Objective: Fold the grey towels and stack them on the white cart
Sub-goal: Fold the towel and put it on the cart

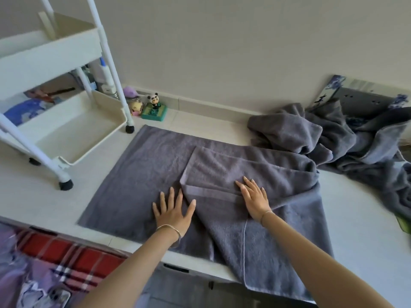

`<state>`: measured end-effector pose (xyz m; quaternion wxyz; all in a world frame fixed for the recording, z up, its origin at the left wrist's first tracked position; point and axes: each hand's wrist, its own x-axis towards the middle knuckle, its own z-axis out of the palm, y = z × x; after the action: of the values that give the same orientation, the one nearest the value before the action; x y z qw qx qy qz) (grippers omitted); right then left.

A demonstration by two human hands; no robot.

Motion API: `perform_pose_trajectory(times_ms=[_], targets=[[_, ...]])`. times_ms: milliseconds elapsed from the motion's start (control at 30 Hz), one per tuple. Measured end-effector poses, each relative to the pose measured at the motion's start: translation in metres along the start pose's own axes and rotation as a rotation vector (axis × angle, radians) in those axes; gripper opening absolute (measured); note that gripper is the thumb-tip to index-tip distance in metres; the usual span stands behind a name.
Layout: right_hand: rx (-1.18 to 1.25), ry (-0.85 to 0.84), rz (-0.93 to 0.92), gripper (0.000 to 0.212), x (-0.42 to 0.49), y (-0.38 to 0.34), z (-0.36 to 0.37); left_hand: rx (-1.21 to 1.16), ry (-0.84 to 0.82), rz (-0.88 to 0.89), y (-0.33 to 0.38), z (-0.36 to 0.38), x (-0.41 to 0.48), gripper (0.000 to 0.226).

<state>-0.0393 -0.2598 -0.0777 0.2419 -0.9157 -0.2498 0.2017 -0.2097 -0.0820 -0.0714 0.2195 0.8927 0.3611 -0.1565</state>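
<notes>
Your left hand (172, 213) lies flat with fingers spread on the spread towel (142, 170), thumb touching the folded-over flap. Your right hand (253, 196) presses flat on that flap, fingers straight. The towel covers the counter (66, 201), its near edge hanging over. A heap (347, 141) of grey towels lies to the right. The cart (66, 130) stands left, its trays bare.

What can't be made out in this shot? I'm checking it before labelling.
Head view only:
- Pile of grey towels: how many cannot be counted; folds overlap and the right edge cuts it.
- Cart: top cut off by the frame; middle shelf items blurred.
- Spread towel: near end hangs past the counter edge, hidden below.
- Left hand, right hand: flat on the towel.
</notes>
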Motion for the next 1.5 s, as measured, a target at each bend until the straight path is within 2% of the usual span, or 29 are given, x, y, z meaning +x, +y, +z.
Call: perform_pose_trajectory(times_ms=[100,233,300,367,433,500,600,667,733,833,933,1033,1200,1300,1367,1433,1500], targets=[[-0.01,0.024,0.021,0.042,-0.017,0.023,-0.01,0.007,-0.059,0.015,0.019,0.012,-0.015,0.074],[-0.007,0.018,0.046,0.04,-0.043,0.041,-0.021,0.017,-0.046,-0.02,0.037,0.022,-0.03,0.077],[0.025,-0.023,0.039,0.038,-0.049,0.046,-0.027,-0.008,-0.006,-0.077,0.047,0.02,-0.034,0.079],[0.18,-0.011,0.038,0.033,-0.051,0.051,-0.042,-0.014,0.086,-0.077,0.061,0.015,-0.033,0.081],[0.315,0.118,0.032,0.026,-0.048,0.059,-0.065,-0.016,0.19,0.033,0.078,0.012,-0.029,0.078],[0.35,0.246,0.049,0.019,-0.042,0.069,-0.092,-0.005,0.23,0.183,0.099,0.011,-0.022,0.072],[0.331,0.358,0.123,0.017,-0.03,0.098,-0.129,0.026,0.21,0.435,0.139,0.016,-0.011,0.062],[0.393,0.441,0.204,0.018,-0.021,0.125,-0.147,-0.002,0.186,0.601,0.173,0.019,-0.005,0.068],[0.498,0.501,0.308,0.021,-0.017,0.15,-0.162,-0.068,0.178,0.721,0.209,0.026,0.0,0.083],[0.551,0.457,0.362,0.025,-0.015,0.183,-0.175,-0.1,0.159,0.793,0.259,0.04,0.012,0.077],[0.436,0.277,0.298,0.02,-0.009,0.204,-0.177,0.042,0.119,0.784,0.291,0.054,0.026,0.049],[0.302,0.179,0.224,0.013,-0.002,0.221,-0.181,0.196,0.134,0.749,0.311,0.067,0.039,0.046],[0.163,0.061,0.043,0.023,0.003,0.238,-0.202,0.285,0.209,0.716,0.325,0.064,0.053,0.032],[0.392,0.113,-0.023,0.015,0.013,0.227,-0.226,0.152,0.262,0.712,0.331,0.048,0.056,0.023],[0.492,0.136,-0.013,0.01,0.025,0.219,-0.236,0.046,0.369,0.655,0.339,0.037,0.059,0.023],[0.289,0.183,0.005,0.011,0.037,0.218,-0.232,-0.001,0.435,0.59,0.342,0.033,0.061,0.023],[0.054,0.287,0.02,0.008,0.045,0.221,-0.221,-0.009,0.41,0.518,0.335,0.036,0.058,0.03]])
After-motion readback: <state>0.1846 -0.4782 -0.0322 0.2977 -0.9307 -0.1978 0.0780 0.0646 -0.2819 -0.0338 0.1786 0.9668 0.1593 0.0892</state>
